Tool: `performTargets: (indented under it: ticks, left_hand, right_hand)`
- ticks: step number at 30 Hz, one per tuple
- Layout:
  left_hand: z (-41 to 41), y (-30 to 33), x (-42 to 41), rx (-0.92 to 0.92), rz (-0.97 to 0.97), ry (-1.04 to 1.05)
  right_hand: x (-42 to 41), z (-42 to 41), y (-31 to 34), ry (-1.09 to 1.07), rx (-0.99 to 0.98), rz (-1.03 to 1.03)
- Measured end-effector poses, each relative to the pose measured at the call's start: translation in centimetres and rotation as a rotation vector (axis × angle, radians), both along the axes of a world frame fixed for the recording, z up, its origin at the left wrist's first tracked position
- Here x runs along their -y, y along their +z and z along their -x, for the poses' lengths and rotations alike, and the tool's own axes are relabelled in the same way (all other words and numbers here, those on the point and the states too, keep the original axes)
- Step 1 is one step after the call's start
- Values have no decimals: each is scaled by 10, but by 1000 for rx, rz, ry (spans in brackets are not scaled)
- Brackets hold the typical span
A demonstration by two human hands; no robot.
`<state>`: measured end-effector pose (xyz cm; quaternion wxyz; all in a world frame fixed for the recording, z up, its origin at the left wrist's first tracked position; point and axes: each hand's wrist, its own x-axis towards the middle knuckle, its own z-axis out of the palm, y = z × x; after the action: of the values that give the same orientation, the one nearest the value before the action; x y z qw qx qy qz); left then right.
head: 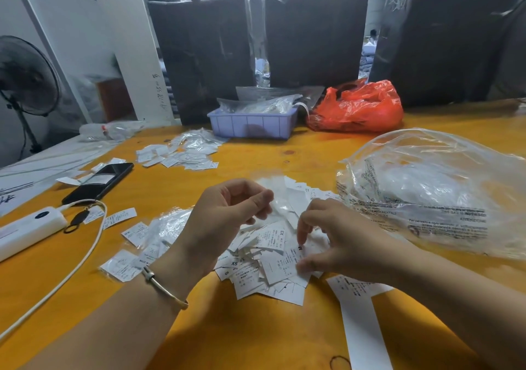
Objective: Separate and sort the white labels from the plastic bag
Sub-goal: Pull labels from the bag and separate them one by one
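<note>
Beside the clear plastic bag [432, 190], the left hand [227, 216] is pinching a small transparent sleeve [277, 208]; the right hand [327, 238] is pinching a label from the pile of white labels [264, 261] reading XS, S, M.

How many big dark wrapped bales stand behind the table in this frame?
3: left bale behind the lavender tray, middle bale behind the red bag, right bale at the frame edge. Others may be hidden.

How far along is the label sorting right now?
Done: a batch of labels lies set apart near the purple tray.
In hand: the left hand pinches a small clear bag; the right hand picks at the loose pile.
Left: that unsorted pile, plus bagged labels beside the left wrist.
</note>
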<state>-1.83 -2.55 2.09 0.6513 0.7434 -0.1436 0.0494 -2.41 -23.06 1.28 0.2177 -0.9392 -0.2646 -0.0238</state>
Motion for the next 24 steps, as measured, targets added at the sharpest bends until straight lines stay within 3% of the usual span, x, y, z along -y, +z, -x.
performTargets:
  ticks: [16, 24]
  left_hand:
    - [-1, -3, 1, -29, -23, -32]
    - [-1, -3, 0, -21, -11, -44]
  right_hand:
    - [-3, -1, 1, -62, -137, -118]
    - [17, -3, 17, -100, -390, -746]
